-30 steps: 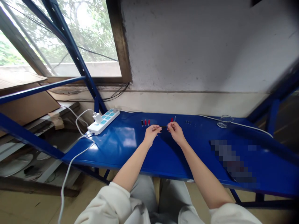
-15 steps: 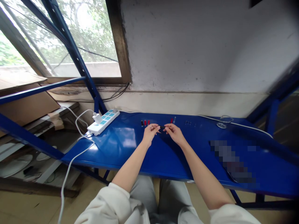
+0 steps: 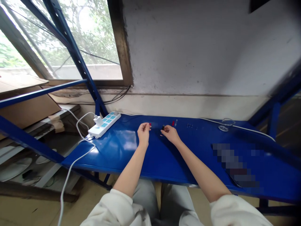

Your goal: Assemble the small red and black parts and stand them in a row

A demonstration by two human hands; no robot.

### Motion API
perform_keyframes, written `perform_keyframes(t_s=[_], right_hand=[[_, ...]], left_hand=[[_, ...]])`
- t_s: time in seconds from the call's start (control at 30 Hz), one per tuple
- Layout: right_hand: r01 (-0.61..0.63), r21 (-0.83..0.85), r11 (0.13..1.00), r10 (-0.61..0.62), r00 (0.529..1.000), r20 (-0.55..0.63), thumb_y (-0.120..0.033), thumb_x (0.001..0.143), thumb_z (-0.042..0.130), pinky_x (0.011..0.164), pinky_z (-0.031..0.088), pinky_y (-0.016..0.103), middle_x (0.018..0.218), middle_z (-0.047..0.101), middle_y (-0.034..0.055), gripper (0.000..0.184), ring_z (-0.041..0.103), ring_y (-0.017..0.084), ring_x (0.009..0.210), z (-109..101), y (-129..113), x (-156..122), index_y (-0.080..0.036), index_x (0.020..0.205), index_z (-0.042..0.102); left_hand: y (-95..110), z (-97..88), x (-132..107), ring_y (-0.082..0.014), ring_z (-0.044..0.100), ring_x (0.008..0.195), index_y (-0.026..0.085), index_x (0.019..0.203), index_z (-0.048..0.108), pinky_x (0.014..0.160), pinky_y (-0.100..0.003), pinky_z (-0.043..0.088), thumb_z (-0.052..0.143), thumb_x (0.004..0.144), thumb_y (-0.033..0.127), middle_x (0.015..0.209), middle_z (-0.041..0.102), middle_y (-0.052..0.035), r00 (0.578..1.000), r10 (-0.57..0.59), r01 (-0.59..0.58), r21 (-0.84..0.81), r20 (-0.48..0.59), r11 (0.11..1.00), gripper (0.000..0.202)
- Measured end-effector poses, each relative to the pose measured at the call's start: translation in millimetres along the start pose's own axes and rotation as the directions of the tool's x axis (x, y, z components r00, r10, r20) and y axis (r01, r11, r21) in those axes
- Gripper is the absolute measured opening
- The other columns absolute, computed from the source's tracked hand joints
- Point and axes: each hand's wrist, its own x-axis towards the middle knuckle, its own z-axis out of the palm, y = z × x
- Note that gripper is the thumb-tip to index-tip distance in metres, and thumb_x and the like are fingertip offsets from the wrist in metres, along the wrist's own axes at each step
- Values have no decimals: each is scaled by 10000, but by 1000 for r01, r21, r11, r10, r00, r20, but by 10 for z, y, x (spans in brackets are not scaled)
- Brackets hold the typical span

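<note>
**Both hands low on the blue surface, 1 small piece at each set of fingertips**

From my feed, the left hand (image 3: 143, 130) rests on the blue surface (image 3: 122, 147) with its fingers curled forward. A small red piece (image 3: 150, 124) shows right at its fingertips. The grip looks nearly closed, but the fingers hide the contact, so I cannot tell whether it has hold of anything.

The right hand (image 3: 170, 133) lies just beside it, a little apart, palm down and fingers loosely bent. A small black piece (image 3: 163, 127) stands at the tip of its thumb and forefinger. It is too small for me to tell whether that grip pinches it or only touches it.

Just past the right hand, 2 more tiny pieces (image 3: 174, 122), 1 red and 1 clear, sit near the wall. A white power strip (image 3: 104, 124) lies well off to the left with a plug in it. A glass dish (image 3: 224, 126) sits far to the right, beside a white cable (image 3: 249, 129) running along the back edge.
</note>
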Motion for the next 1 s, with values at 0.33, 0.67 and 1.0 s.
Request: perform_keyframes(t_s=[0.33, 0.67, 1.0], right_hand=[[67, -499, 864, -28, 996, 85, -267, 740, 501, 575, 362, 226, 764, 643, 57, 136, 589, 166, 703, 441, -106, 392, -170, 781, 588], [-9, -576, 817, 113, 983, 146, -275, 739, 506, 611, 397, 251, 868, 660, 86, 210, 609, 206, 804, 506, -127, 486, -172, 881, 622], [-95, -464, 881, 191, 967, 166, -373, 687, 592, 587, 414, 233, 752, 665, 68, 241, 609, 167, 692, -162, 7, 314, -163, 790, 649]], left_hand=[[-70, -39, 53, -76, 506, 533, 129, 777, 552, 459, -179, 333, 560, 703, 286, 630, 564, -6, 985, -68, 52, -109, -157, 993, 174], [-45, -34, 61, -69, 480, 495, 125, 762, 544, 436, -181, 318, 568, 677, 287, 597, 550, 2, 973, -166, 135, -190, -160, 972, 185], [-56, -14, 17, -70, 484, 506, 142, 765, 543, 459, -182, 333, 536, 725, 315, 622, 554, 1, 993, -82, 77, -61, -82, 995, 178]])
